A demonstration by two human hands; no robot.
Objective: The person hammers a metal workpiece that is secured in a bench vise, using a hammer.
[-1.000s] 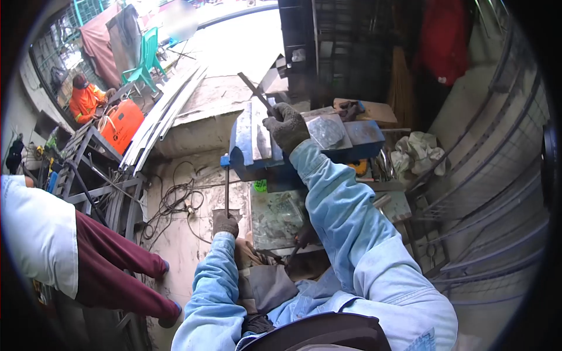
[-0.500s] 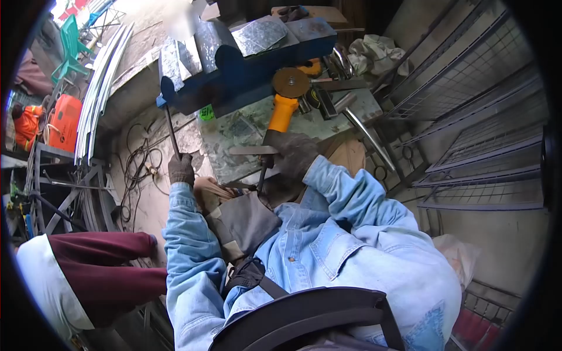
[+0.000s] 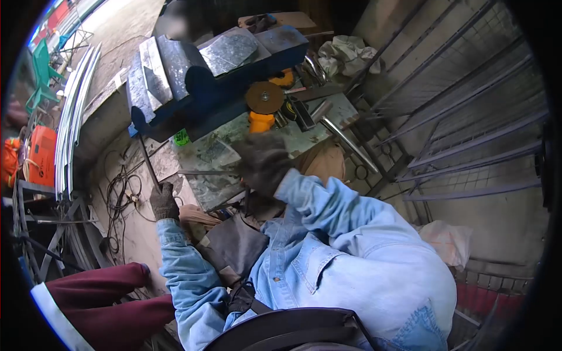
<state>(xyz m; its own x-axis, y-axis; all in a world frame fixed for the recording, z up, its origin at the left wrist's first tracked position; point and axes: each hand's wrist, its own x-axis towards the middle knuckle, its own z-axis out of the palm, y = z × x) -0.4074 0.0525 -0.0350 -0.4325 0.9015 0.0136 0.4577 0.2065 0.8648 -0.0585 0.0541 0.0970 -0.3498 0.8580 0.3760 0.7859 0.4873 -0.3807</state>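
Note:
My left hand (image 3: 164, 202), in a dark knitted glove, is closed around a thin metal bar (image 3: 148, 162). The bar slants up to the left end of a large blue bench vise (image 3: 219, 96). My right hand (image 3: 264, 162), also gloved and slightly blurred, is closed over the bench with a flat metal strip (image 3: 205, 172) sticking out to its left. Just beyond it lies an orange angle grinder (image 3: 261, 121) with a brown disc (image 3: 264, 97) facing up; the hand hides the grinder's rear part.
On the worktable (image 3: 219, 153) a hammer (image 3: 345, 137) and a tape measure (image 3: 290, 111) lie right of the grinder. Mesh metal frames (image 3: 474, 146) lean at right. Coiled cable (image 3: 120, 196) lies on the floor; another person's maroon trousers (image 3: 105, 301) show at lower left.
The view has swung, shifting the scene left and down. My right hand has moved forward over the grinder's rear, and the strip has moved left with it. My left hand keeps its grip.

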